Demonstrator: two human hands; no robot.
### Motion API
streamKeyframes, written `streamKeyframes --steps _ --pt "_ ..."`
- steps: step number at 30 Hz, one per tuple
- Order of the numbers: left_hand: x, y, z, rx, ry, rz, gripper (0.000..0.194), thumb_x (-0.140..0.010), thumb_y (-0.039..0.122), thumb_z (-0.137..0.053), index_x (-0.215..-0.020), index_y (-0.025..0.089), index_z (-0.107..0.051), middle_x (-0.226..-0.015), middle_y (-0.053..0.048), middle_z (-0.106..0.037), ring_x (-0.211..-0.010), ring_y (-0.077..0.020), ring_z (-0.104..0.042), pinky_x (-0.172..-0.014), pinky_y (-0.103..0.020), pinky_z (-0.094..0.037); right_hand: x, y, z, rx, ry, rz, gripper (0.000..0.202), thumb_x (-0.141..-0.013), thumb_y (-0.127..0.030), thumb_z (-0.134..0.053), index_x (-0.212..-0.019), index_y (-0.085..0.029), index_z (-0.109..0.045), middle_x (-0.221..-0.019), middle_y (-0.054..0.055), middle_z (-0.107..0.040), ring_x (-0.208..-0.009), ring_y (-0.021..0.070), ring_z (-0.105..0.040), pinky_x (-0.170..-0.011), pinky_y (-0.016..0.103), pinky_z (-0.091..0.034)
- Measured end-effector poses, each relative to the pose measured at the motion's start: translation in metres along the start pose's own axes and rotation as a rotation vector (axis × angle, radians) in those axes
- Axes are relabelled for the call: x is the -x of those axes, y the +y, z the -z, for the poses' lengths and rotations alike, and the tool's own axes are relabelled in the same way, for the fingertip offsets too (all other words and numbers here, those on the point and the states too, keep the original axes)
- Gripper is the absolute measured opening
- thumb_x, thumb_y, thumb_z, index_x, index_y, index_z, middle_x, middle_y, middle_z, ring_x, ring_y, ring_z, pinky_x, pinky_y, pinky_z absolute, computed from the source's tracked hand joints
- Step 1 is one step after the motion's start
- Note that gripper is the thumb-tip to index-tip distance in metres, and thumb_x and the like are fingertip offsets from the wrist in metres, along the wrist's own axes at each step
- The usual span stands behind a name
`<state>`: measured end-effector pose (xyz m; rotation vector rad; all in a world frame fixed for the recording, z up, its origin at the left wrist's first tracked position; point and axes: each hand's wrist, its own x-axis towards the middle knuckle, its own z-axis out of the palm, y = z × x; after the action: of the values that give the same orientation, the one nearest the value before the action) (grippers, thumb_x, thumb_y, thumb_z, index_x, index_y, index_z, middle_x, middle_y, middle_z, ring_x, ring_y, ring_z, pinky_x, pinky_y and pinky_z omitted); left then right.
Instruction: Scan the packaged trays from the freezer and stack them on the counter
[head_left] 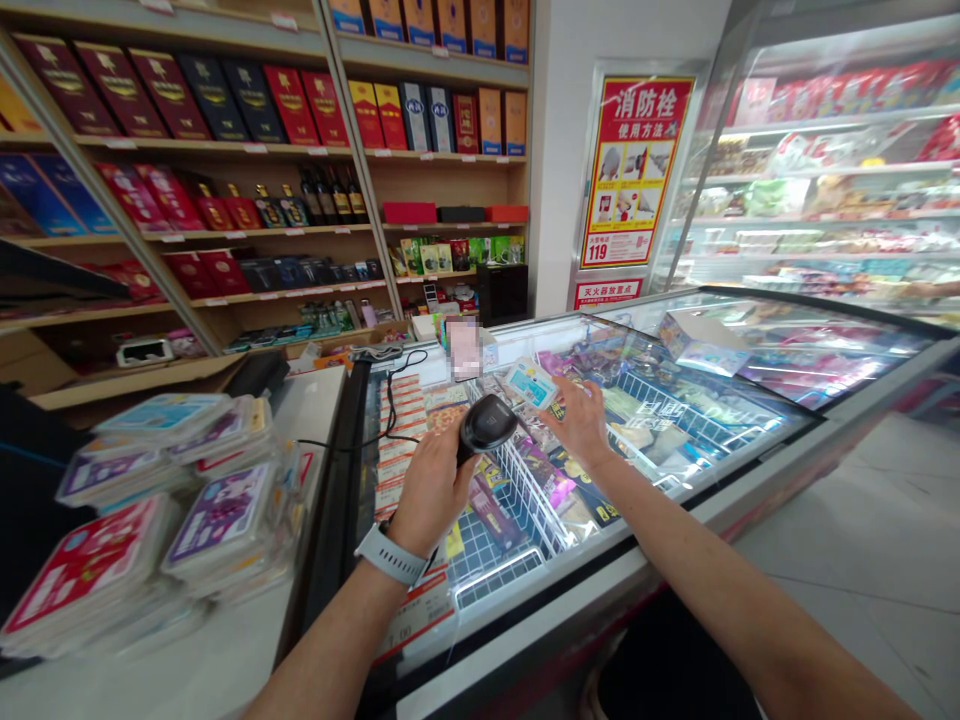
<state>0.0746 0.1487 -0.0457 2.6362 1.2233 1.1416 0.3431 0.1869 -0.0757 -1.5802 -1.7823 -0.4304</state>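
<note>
My left hand [436,475], with a pale watch strap at the wrist, is wrapped round a black barcode scanner [487,422]. Its dark head points up and to the right, over the freezer's glass top. A cable [390,400] lies on the glass to its left. My right hand [581,418] pinches the right end of a small flat plastic pack [531,383] with a light-blue label. The pack is held above the glass, just past the scanner's head, and the two do not touch. Part of the scanner's handle is hidden by my left fingers.
Stacks of flat labelled packs [225,515] stand on the white counter [300,410] at left. The chest freezer [517,610] holds wire baskets of frozen goods. A box [701,340] rests on its glass. Behind are shelves of boxes and bottles [330,195] and a lit display fridge [832,215].
</note>
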Motion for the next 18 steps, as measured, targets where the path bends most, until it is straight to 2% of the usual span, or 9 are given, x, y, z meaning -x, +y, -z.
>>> streamKeyframes --steps 4,10,18 --pt "0.000 0.000 -0.001 0.006 0.004 0.001 0.050 -0.091 0.022 -0.049 -0.138 0.017 -0.034 -0.133 -0.013 -0.054 -0.119 -0.0271 -0.053 -0.103 -0.047 -0.042 0.000 0.001 -0.003 -0.001 0.037 0.029 0.053 -0.090 -0.047 -0.049 -0.130 -0.012 -0.045 -0.102 0.012 -0.067 -0.098 0.0248 -0.060 -0.108 0.043 -0.022" --pt "0.000 -0.002 -0.002 0.022 0.002 -0.004 0.050 -0.091 0.023 -0.050 -0.138 0.016 -0.035 -0.133 -0.014 -0.054 -0.119 -0.0271 -0.053 -0.102 -0.047 -0.043 -0.001 0.006 -0.012 -0.005 0.186 0.118 0.051 -0.088 -0.047 -0.052 -0.125 -0.012 -0.048 -0.090 0.009 -0.067 -0.087 0.0242 -0.061 -0.101 0.046 -0.030" --pt "0.000 -0.002 -0.003 0.021 0.008 0.002 0.049 -0.091 0.024 -0.050 -0.137 0.016 -0.036 -0.131 -0.014 -0.055 -0.116 -0.0270 -0.055 -0.100 -0.045 -0.044 0.000 0.009 -0.015 0.017 0.218 0.151 0.052 -0.087 -0.046 -0.055 -0.125 -0.011 -0.049 -0.093 0.010 -0.067 -0.089 0.0241 -0.062 -0.100 0.046 -0.032"
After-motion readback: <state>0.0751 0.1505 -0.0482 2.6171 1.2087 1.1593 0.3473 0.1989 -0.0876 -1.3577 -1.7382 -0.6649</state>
